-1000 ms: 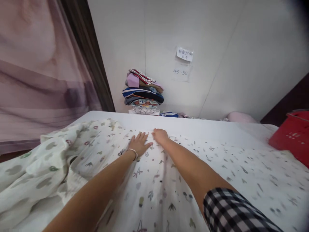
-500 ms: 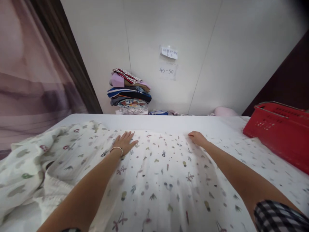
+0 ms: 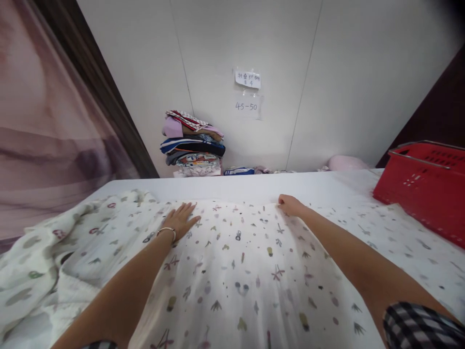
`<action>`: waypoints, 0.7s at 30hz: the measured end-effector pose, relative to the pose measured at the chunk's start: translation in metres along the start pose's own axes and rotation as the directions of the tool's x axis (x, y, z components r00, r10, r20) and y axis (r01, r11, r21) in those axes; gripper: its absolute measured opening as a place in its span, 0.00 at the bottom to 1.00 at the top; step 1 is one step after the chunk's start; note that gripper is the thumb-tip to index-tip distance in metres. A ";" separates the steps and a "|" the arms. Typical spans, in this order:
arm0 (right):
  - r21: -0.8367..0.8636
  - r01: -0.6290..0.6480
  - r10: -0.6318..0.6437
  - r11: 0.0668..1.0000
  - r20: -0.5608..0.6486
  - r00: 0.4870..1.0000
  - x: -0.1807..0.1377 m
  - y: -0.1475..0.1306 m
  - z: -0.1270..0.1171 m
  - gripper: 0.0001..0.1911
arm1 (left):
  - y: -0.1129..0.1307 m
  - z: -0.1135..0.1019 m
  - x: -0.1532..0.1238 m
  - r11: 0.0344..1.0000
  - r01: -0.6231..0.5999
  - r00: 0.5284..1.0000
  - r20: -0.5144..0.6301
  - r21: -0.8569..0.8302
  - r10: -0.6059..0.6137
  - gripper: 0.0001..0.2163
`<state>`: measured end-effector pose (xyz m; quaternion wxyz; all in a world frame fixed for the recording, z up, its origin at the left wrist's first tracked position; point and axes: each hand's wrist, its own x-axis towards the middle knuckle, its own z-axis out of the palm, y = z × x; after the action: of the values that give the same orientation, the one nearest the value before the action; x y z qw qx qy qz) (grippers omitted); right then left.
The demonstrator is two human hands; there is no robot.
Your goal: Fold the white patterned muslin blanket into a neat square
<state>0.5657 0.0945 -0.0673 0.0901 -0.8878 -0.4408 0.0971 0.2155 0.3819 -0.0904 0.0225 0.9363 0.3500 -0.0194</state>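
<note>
A white cloth (image 3: 232, 271) with small printed plants and figures is spread wide across the white table (image 3: 174, 188). On its left part my left hand (image 3: 180, 220) lies flat, fingers spread, close to the far edge; a thin bracelet circles that wrist. My right hand (image 3: 290, 205) is closed, pinching the cloth's far edge, which is slightly raised there. To the left, the cloth is bunched in loose folds (image 3: 32, 261). Its right part runs beneath my right forearm toward the basket.
A red plastic basket (image 3: 417, 179) with a metal handle stands at the right. Beyond the table's far edge are a stack of folded clothes (image 3: 194, 145) and a pink bundle (image 3: 347, 163). Paper notes (image 3: 248, 106) hang on the wall. A curtain (image 3: 54, 121) borders the left.
The view has shifted slightly. My right hand still pinches the far edge, and the cloth near it looks a little lifted. My left hand stays flat.
</note>
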 end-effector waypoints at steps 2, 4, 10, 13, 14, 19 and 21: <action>0.010 -0.045 0.045 0.999 -0.024 0.999 0.002 0.002 0.001 0.08 | -0.001 0.001 0.000 1.000 -0.009 1.000 -0.006 -0.004 0.009 0.32; 0.016 -0.064 0.064 0.998 -0.035 0.997 0.005 0.003 0.003 0.08 | -0.001 0.001 -0.001 1.000 -0.009 1.000 -0.004 -0.007 0.009 0.32; 0.043 0.024 -0.022 0.999 -0.032 0.999 0.009 0.007 0.010 0.11 | 0.004 -0.006 -0.004 1.000 0.003 1.000 0.025 -0.006 -0.003 0.32; 0.056 0.031 -0.030 0.998 -0.020 0.999 0.002 0.025 0.006 0.14 | 0.004 -0.006 -0.003 1.000 0.006 1.000 0.024 -0.006 -0.005 0.32; 0.056 0.027 -0.026 0.998 -0.014 1.000 -0.001 0.034 0.003 0.15 | 0.003 -0.005 -0.002 1.000 0.007 1.000 0.021 -0.005 -0.007 0.32; 0.019 -0.047 0.047 0.999 0.005 0.999 -0.025 0.089 -0.015 0.13 | -0.002 0.000 0.005 1.000 -0.014 1.000 -0.004 -0.003 0.014 0.31; -0.005 -0.077 0.077 0.997 0.009 0.997 -0.032 0.104 -0.020 0.12 | -0.003 0.001 0.006 1.000 -0.020 1.000 -0.017 -0.009 0.020 0.31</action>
<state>0.6315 0.0053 -0.0703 0.0819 -0.9040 -0.4067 0.1036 0.2181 0.3885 -0.0915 0.0241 0.9397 0.3410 -0.0095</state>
